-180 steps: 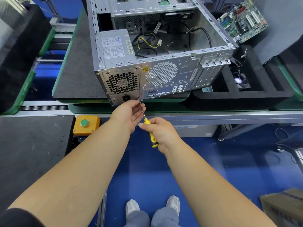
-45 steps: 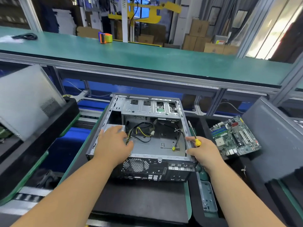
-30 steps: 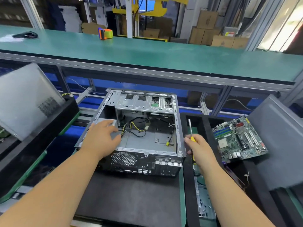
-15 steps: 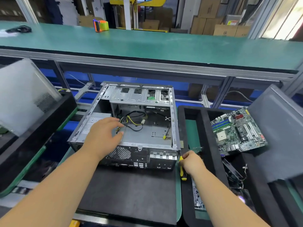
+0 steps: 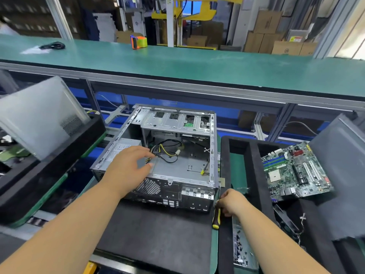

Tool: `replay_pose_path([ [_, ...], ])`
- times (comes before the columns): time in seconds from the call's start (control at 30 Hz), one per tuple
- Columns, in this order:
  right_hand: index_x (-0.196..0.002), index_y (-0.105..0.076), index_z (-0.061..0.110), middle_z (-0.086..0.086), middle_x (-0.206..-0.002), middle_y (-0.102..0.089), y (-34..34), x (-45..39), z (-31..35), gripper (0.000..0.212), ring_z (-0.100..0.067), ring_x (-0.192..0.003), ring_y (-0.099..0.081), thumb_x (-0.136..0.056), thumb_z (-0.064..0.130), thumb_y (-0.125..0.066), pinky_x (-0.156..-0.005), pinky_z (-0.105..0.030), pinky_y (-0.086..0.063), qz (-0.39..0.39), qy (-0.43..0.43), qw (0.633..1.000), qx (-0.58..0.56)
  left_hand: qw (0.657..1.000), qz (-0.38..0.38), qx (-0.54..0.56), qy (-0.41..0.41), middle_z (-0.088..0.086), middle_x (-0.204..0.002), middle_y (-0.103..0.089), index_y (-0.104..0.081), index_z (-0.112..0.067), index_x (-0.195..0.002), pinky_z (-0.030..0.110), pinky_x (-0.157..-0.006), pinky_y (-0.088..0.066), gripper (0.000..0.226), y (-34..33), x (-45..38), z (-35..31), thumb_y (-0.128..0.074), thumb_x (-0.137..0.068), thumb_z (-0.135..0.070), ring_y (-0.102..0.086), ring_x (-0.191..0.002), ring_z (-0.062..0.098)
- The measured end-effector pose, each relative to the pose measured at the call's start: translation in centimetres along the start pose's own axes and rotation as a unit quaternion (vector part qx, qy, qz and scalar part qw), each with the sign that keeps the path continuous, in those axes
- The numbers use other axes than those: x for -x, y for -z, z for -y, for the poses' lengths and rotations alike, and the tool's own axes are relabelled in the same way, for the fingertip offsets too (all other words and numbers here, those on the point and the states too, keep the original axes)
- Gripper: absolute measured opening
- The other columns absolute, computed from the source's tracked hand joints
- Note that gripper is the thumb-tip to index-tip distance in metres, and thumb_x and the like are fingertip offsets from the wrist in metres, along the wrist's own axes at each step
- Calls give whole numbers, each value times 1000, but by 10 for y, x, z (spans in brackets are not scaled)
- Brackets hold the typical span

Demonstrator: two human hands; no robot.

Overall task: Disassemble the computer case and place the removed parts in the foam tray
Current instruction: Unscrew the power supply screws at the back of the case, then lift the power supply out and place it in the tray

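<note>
Two hands work at the open computer case (image 5: pixel 173 155), which lies on a dark mat on the counter (image 5: pixel 158 234). Right of the case sits the foam tray (image 5: pixel 254 155), already holding the motherboard (image 5: pixel 296 173). Inside the case, at its left, the power supply (image 5: pixel 122 147) lies under the left hand (image 5: pixel 128 171), whose fingers (image 5: pixel 147 155) are spread loosely over it. At the case's right rear corner, the right hand (image 5: pixel 232 201) curls around a screwdriver (image 5: pixel 216 216). Lifting the supply could likely snag the cables (image 5: pixel 167 153), tugging the case sideways.
</note>
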State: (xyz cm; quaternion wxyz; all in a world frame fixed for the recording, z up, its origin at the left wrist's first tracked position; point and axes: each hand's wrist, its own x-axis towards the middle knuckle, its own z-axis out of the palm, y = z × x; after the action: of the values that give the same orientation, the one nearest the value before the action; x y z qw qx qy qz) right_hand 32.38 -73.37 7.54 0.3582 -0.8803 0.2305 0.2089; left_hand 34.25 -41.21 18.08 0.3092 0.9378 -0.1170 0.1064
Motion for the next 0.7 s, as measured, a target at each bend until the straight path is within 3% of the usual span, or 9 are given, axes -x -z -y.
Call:
replay_pose_path([
  [0.13,-74,-54,13,-10,-71,-59,26,-5,16,15,-25,-65,-55,-89,11,-58,-58,-26,-46,-32,26,999,12,1000,0,6,8,-17,-121,-59,-70,-31,-106,21,-104,-30,21,7,2,0,-67,-88,-21,-48,-119,3],
  [0.27,-89,-64,16,-3,-80,-64,54,-9,41,9,-20,-71,-56,-91,24,-61,-67,-29,-46,-128,80,988,-45,1000,-3,14,7,-14,-121,-61,-69,-28,-112,22,-104,-32,26,16,-2,6,-66,-88,-18,-50,-119,5],
  [0.4,-104,-61,26,5,-96,-65,74,8,79,13,-18,-80,-64,-92,26,-58,-65,-30,-47,-201,138,957,-158,1000,-18,8,23,-19,-122,-57,-64,-32,-119,20,-99,-31,29,23,-5,21,-64,-91,-23,-46,-115,-1],
  [0.5,-100,-60,31,7,-90,-63,74,29,112,11,-17,-73,-61,-93,25,-55,-58,-30,-45,-217,197,937,-188,999,-22,10,35,-20,-123,-54,-61,-35,-121,23,-99,-33,33,29,-7,39,-64,-90,-26,-46,-117,2],
  [0.7,-89,-63,33,13,-83,-62,29,62,176,11,-9,-77,-59,-91,23,-59,-62,-27,-46,-194,288,923,-166,999,12,-19,36,-7,-134,-54,-56,-27,-131,35,-109,-36,43,41,-24,85,-64,-89,-25,-45,-127,15],
])
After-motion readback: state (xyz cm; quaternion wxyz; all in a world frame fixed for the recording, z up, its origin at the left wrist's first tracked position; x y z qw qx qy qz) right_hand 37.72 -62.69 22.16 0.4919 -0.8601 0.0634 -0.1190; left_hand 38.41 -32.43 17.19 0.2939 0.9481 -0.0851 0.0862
